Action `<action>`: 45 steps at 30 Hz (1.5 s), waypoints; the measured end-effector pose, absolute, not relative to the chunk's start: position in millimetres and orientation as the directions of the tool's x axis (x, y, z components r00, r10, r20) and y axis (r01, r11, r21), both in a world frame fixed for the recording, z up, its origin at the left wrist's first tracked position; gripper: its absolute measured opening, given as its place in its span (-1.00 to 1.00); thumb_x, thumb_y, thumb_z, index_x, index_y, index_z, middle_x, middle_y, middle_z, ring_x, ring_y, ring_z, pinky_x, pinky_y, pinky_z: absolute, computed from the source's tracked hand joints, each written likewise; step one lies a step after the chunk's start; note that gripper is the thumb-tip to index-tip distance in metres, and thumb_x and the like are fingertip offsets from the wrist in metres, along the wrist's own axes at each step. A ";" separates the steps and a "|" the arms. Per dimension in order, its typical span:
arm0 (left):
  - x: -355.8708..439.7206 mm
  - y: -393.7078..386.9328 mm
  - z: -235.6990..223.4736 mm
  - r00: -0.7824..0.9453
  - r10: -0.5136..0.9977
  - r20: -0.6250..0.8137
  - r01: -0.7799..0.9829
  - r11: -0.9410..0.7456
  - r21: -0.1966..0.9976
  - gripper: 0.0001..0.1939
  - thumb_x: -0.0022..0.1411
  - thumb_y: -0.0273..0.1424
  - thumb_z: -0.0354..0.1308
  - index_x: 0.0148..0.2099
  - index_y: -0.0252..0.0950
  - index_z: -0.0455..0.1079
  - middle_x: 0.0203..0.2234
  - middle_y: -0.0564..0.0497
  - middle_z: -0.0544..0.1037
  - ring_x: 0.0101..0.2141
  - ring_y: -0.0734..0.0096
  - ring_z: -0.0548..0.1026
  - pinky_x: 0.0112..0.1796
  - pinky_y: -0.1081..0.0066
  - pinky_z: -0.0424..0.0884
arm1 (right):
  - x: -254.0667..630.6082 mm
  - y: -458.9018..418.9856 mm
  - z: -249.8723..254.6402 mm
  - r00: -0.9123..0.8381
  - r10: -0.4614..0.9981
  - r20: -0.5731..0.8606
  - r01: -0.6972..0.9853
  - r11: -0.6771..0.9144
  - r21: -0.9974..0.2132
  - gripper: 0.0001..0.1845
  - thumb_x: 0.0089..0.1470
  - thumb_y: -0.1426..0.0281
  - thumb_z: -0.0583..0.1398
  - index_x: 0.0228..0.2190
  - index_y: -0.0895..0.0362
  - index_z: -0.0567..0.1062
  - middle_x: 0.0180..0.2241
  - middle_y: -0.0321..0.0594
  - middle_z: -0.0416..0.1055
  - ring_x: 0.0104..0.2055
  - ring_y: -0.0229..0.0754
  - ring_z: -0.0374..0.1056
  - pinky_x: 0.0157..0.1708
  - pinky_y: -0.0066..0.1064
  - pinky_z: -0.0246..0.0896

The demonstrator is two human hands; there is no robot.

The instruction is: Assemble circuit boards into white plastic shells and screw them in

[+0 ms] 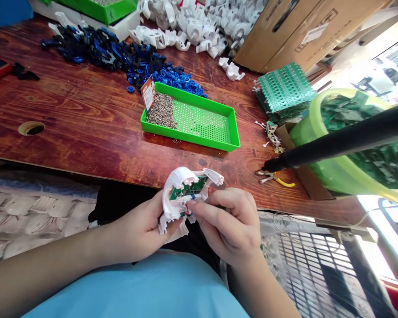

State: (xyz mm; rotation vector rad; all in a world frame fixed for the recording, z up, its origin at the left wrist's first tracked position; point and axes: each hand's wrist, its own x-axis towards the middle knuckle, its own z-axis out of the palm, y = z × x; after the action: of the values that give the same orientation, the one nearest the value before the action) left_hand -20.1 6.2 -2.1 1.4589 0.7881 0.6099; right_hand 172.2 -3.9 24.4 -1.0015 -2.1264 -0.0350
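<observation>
White plastic housing (177,194) with a green circuit board (189,189) sits at lower centre, gripped by the left hand (142,232); the right hand (230,223) pinches its edge, below the wooden worktop (86,119).

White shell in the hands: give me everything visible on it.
The white shell is a curved, glossy plastic housing, open side up, with a green circuit board seated inside and a bit of red wire at its lower edge. It is held tilted above the lap, just off the table edge. The left hand cradles it from below; the right hand fingertips press at the board.
</observation>
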 end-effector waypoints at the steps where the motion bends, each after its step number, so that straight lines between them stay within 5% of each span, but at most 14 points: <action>1: -20.6 6.7 -2.8 0.624 0.776 -0.093 0.117 0.025 0.993 -0.51 0.33 -0.33 0.05 0.26 -0.27 0.12 0.15 -0.09 0.35 0.12 0.28 0.32 0.19 0.38 0.12 | 171.9 -3.7 24.2 -0.392 0.646 0.654 0.657 0.695 -0.293 -0.80 0.07 0.56 0.21 -0.25 0.11 0.55 -0.39 -0.22 0.35 -0.25 -0.22 0.31 -0.20 -0.39 0.27; 6: -22.6 9.7 -1.6 0.663 0.748 -0.032 0.149 -0.090 0.985 -0.56 0.34 -0.35 0.02 0.22 -0.32 0.19 0.13 -0.15 0.36 0.10 0.24 0.34 0.17 0.35 0.17 | 173.3 -2.1 25.0 -0.396 0.633 0.665 0.604 0.725 -0.330 -0.81 0.09 0.57 0.20 -0.26 0.14 0.55 -0.41 -0.24 0.36 -0.25 -0.25 0.30 -0.21 -0.40 0.27; 13: -19.9 10.5 -1.7 0.697 0.717 0.015 0.122 -0.139 0.983 -0.43 0.36 -0.40 -0.01 0.35 -0.21 -0.06 0.25 -0.09 0.19 0.24 0.23 0.15 0.24 0.33 0.03 | 174.5 -3.2 27.6 -0.412 0.628 0.660 0.558 0.747 -0.362 -0.82 0.14 0.57 0.16 -0.26 0.18 0.55 -0.40 -0.22 0.38 -0.26 -0.27 0.29 -0.22 -0.41 0.27; 32: -18.6 10.2 -10.2 0.702 0.709 0.062 0.126 -0.210 0.970 -0.59 0.32 -0.50 -0.01 0.19 -0.29 0.16 0.14 -0.09 0.34 0.10 0.31 0.33 0.17 0.31 0.22 | 176.3 -7.5 18.9 -0.354 0.648 0.674 0.566 0.723 -0.397 -0.79 0.05 0.63 0.21 -0.26 0.18 0.53 -0.38 -0.26 0.34 -0.23 -0.29 0.28 -0.14 -0.42 0.23; 45: -26.9 11.8 -18.3 0.727 0.670 0.149 0.226 -0.438 0.870 -0.42 0.23 -0.62 -0.03 0.27 -0.25 0.01 0.20 -0.13 0.27 0.18 0.24 0.26 0.19 0.29 0.22 | 171.5 -17.9 23.0 -0.338 0.723 0.603 0.658 0.640 -0.398 -0.84 0.06 0.62 0.19 -0.32 0.18 0.51 -0.41 -0.21 0.45 -0.37 -0.25 0.34 -0.39 -0.37 0.27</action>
State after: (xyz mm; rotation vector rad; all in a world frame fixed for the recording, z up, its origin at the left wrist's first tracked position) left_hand -26.9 11.8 -18.3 2.0044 0.6815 0.6065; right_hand 171.5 -17.9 23.0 -1.0734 -2.0752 0.1055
